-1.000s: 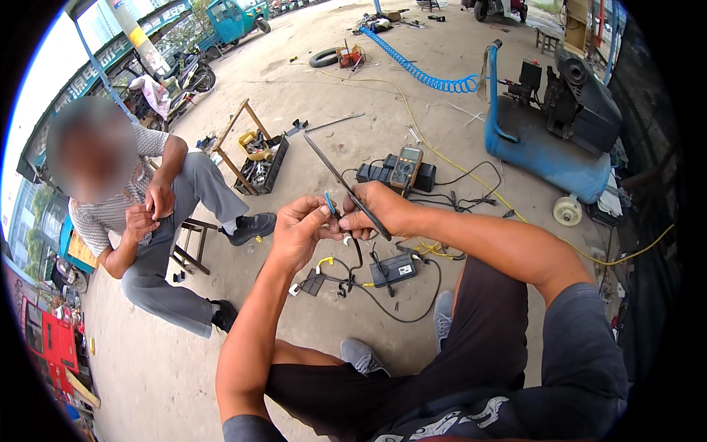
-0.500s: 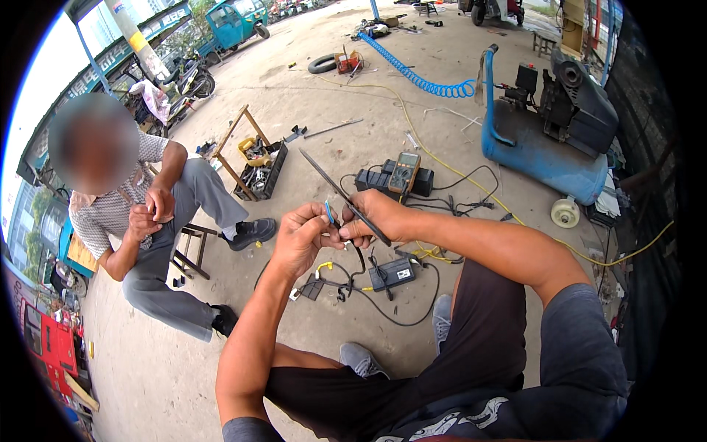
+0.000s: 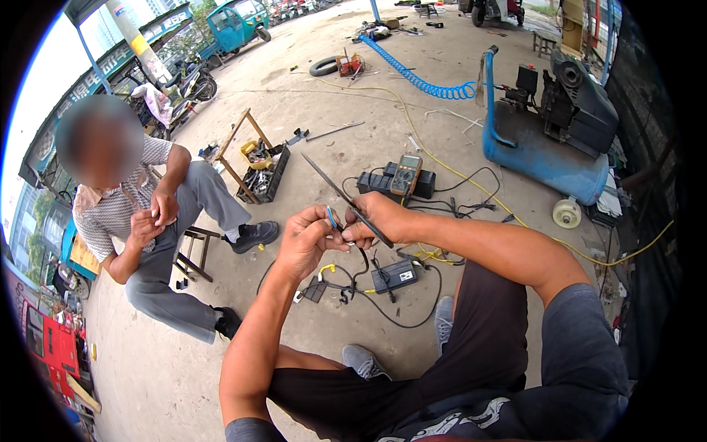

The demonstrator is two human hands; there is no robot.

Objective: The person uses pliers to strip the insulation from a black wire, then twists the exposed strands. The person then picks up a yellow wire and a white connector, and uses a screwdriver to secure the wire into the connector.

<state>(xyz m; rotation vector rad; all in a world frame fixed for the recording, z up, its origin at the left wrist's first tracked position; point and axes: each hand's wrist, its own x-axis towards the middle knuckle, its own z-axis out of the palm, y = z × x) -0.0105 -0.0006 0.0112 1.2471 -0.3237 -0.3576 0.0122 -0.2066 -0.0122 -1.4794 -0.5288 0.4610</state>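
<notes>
The blue air compressor (image 3: 549, 151) is standing on the concrete floor (image 3: 353, 96) at the upper right, well apart from the work. A seated person (image 3: 147, 221) is sitting on a low stool (image 3: 193, 247) at the left, both hands raised and taking no part.

Below the wearer's hands, a black box (image 3: 395, 275) with black leads is lying on the floor; a yellow multimeter (image 3: 406, 174) is resting farther off.

The left hand (image 3: 305, 243) is clenching around a thin blue wire end (image 3: 332, 217), pinching it between thumb and forefinger. The right hand (image 3: 375, 217) is gripping a long, dark, flat blade (image 3: 346, 199), which is slanting up and to the left with its edge meeting the wire.

Judged step: the wire end is being scraped or stripped. The next move is calling for a steady pinch and light blade pressure, so that the conductor is not being cut through.

The wire is showing as slender, blue-sheathed and short above the fingers; its tip is too small to assess.
</notes>
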